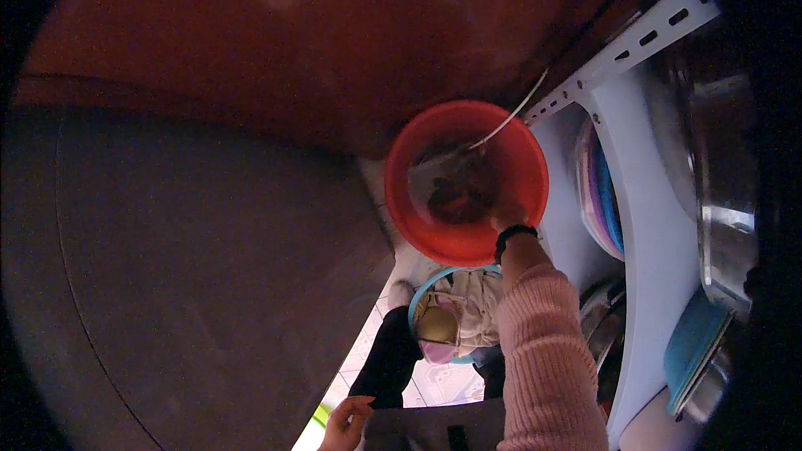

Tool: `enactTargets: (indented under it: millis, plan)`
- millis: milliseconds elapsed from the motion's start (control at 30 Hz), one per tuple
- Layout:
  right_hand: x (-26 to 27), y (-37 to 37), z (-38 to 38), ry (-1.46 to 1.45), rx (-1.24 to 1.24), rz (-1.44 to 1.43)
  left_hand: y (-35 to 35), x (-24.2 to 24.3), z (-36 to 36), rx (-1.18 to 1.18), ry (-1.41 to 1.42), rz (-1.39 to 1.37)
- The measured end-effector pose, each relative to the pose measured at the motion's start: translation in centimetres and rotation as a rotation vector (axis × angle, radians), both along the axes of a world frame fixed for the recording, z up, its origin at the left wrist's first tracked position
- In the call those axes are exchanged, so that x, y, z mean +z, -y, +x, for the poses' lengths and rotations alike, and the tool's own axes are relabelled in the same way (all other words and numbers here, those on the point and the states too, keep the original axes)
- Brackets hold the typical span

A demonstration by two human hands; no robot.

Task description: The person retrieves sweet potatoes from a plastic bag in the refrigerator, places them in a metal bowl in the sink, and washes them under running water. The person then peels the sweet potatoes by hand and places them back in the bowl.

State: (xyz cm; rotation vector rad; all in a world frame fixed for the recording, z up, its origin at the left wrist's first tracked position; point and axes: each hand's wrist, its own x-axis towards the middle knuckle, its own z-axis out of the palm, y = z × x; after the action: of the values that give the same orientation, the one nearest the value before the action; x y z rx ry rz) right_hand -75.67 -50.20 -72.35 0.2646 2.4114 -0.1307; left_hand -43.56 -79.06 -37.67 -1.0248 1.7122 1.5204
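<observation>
My right hand (507, 213) reaches down into a red plastic basin (401, 225), a black band around its wrist. Dark, cloth-like contents (460, 200) lie at the bottom of the basin, with a reddish patch among them. Shadow blurs my right fingers, so I cannot make out what they hold. At the bottom edge, my left hand (348, 423) is partly in view with bent fingers, near dark clothing on my lap. Below the red basin stands a light-blue tub (416, 300) with crumpled beige cloth (479, 310) and a pink item with an olive-yellow cup-shaped part (437, 326).
A white shelf rack (645, 250) with a slotted metal post (648, 37) rises on the right, holding stacked coloured basins (598, 194) and metal ware (727, 219). A pale thin hose or cord (523, 103) hangs into the red basin. A large dark panel (207, 263) fills the left.
</observation>
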Motion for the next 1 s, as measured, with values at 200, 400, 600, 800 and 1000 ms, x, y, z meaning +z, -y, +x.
enactTargets:
  millis: [200, 400, 600, 800, 1000]
  plan:
    - [1.0, -0.5, 2.3, 0.014, 0.188, -0.007, -0.1, 1.2, 0.3, -0.029, 0.004, -0.008]
    - [7.6, -2.2, 5.3, 0.006, 0.246, -0.138, -0.4, 3.7, 0.1, -0.043, -0.047, 0.049]
    - [13.7, -3.4, 9.5, -0.027, 0.015, -0.317, -0.5, 5.6, 0.4, -0.042, -0.09, 0.02]
    - [17.8, -4.4, 12.7, -0.045, -0.053, -0.278, -0.9, 7.4, 0.6, -0.061, -0.17, 0.019]
    - [26.2, -5.7, 13.1, -0.048, -0.066, -0.297, -1.6, 10.5, -0.7, -0.123, -0.242, 0.057]
